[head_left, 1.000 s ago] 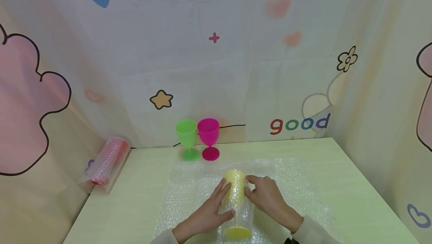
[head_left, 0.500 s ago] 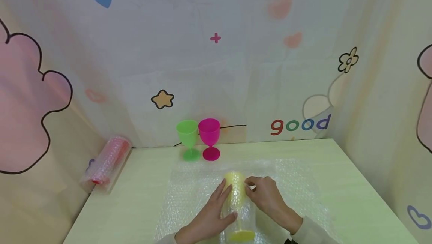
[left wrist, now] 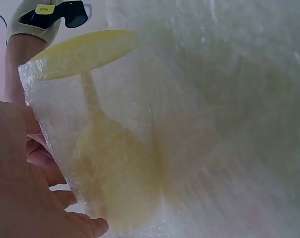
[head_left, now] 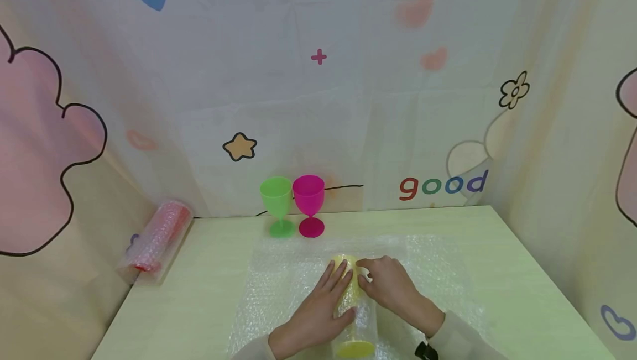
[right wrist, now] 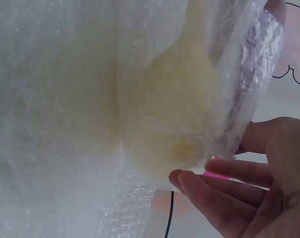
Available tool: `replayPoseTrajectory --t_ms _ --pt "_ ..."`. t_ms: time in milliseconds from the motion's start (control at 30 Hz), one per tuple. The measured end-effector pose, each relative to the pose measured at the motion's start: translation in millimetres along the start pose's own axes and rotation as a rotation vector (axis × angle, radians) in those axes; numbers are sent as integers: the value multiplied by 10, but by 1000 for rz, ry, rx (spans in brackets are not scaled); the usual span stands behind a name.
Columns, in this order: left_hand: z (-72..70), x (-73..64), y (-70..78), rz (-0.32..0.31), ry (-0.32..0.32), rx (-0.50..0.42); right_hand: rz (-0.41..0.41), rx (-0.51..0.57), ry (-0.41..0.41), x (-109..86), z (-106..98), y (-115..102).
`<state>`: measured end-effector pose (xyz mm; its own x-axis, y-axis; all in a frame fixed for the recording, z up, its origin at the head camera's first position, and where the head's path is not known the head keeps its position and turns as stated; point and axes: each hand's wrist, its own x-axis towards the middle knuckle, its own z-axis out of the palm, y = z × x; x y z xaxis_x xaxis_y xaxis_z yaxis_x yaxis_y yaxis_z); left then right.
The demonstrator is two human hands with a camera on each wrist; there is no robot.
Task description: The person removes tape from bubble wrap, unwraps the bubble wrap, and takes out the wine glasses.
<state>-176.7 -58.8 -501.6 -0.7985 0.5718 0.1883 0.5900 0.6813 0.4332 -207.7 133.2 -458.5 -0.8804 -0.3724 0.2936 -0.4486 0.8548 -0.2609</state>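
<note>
off-white cloth sleeves (head_left: 463, 340) end at the wrists, leaving the left hand (head_left: 320, 316) and right hand (head_left: 393, 285) bare; at the right cuff sits a black device (left wrist: 75, 15) bearing a small yellow rectangular label (left wrist: 44, 11) with dark markings (left wrist: 44, 9), too small to read

From my seat I see a pale table (head_left: 169, 310), its near edge out of the head view. A broad sheet of bubble wrap (head_left: 438, 277) lies flat over its middle, running out of view toward the near side. At the far edge a green cup (head_left: 276, 197) and a pink cup (head_left: 309, 194) stand upright, side by side. I have a wrapped bundle (head_left: 161, 233) lying along the left edge.
</note>
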Motion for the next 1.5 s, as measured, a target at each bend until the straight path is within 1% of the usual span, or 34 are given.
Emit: replayPoseTrajectory --t_ms 267,367,533,633,733,800,900,1000,1100,1167,1333,1500 --pt "-20 -2 -19 36 2 25 -104 -45 22 59 13 7" --pt "-18 -5 -31 39 -5 19 -116 -25 37 60 33 18" --pt "-7 -21 -66 31 -16 3 -74 53 50 33 80 70" --pt "-6 -43 -92 21 -14 -13 -49 81 61 15 101 94" --pt "-3 -71 -118 14 -6 -34 -5 108 67 -5 111 104" --pt "4 -89 -135 9 2 -57 40 118 60 -19 109 108" --pt "16 -123 -160 -20 9 -126 106 128 43 -38 109 124" --pt "26 -152 -178 -62 9 -215 148 162 7 -49 116 152" --pt "18 -163 -177 -90 6 -276 156 221 -12 -55 126 177" --pt "7 -167 -169 -97 1 -293 150 258 -14 -65 122 183" --pt "-33 -186 -137 -112 -19 -302 130 324 -1 -96 62 170" --pt "-75 -176 -114 -111 7 -254 114 363 12 -101 -8 183"
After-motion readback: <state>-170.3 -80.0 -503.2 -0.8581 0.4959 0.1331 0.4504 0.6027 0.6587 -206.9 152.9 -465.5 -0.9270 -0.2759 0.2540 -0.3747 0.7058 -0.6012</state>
